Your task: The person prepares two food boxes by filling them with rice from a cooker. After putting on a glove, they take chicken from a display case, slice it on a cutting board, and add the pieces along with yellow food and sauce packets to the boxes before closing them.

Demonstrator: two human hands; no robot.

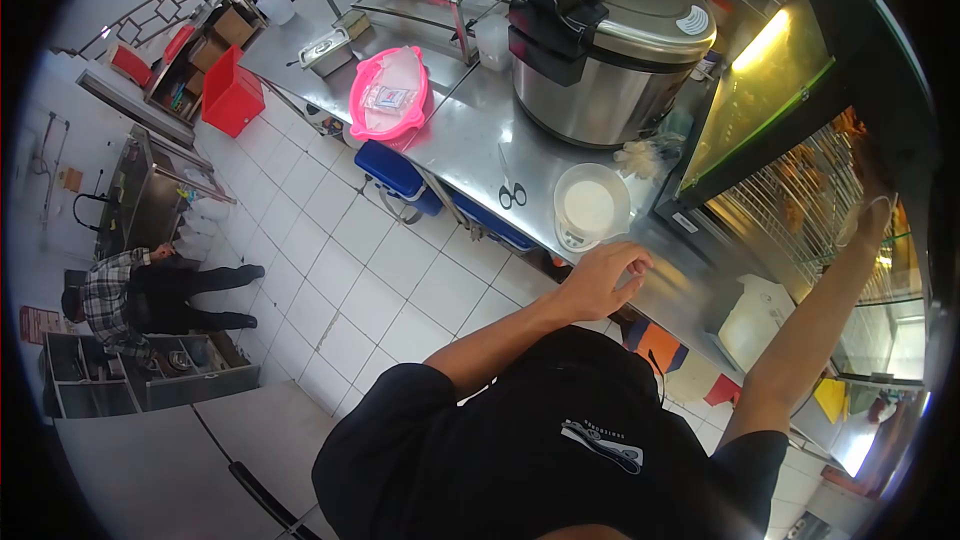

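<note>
My left hand (pixel 605 282) hovers by the edge of the steel counter, its fingers loosely curled with a gap at the thumb. I see nothing in it. Just beyond it sits a white kitchen scale (pixel 588 208), with black-handled scissors (pixel 512 196) to its left. My right hand (pixel 876 175) reaches into the lit glass display case (pixel 770 110), near wire racks (pixel 800 185) and orange-brown food pieces. Its fingers are dark and partly hidden, so I cannot make out what they hold.
A large rice cooker (pixel 610 70) stands behind the scale. Left along the counter (pixel 465 145) is a pink basket (pixel 360 110) holding a clear packet. A white box (pixel 752 320) sits before the case. Another person (pixel 120 290) bends at a drawer across the tiled floor.
</note>
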